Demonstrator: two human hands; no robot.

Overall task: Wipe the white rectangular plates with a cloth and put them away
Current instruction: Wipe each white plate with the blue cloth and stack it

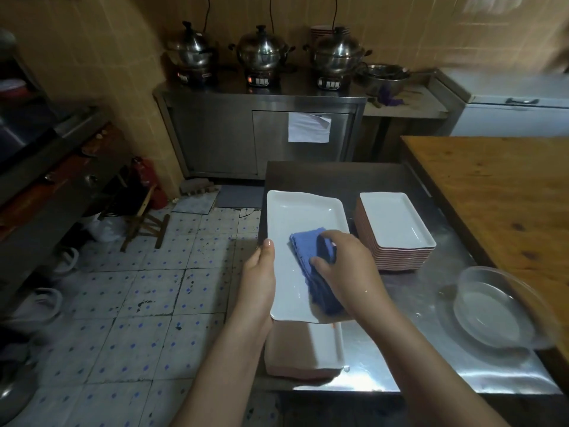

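A white rectangular plate (295, 223) is held above the steel table, its long side pointing away from me. My left hand (260, 272) grips its left edge, thumb on the rim. My right hand (345, 263) holds a folded blue cloth (311, 251) and presses it on the plate's inside, near the right edge. Under the held plate, at the table's near left corner, lies a stack of white plates (308, 349). A second, taller stack of white plates (397, 232) stands further back to the right.
The steel table (415, 309) carries a clear glass bowl (492, 306) at the right. A wooden tabletop (498, 192) adjoins on the right. Tiled floor (138, 288) lies left, with a small wooden stool. Three steel pots stand on the far counter (261, 97).
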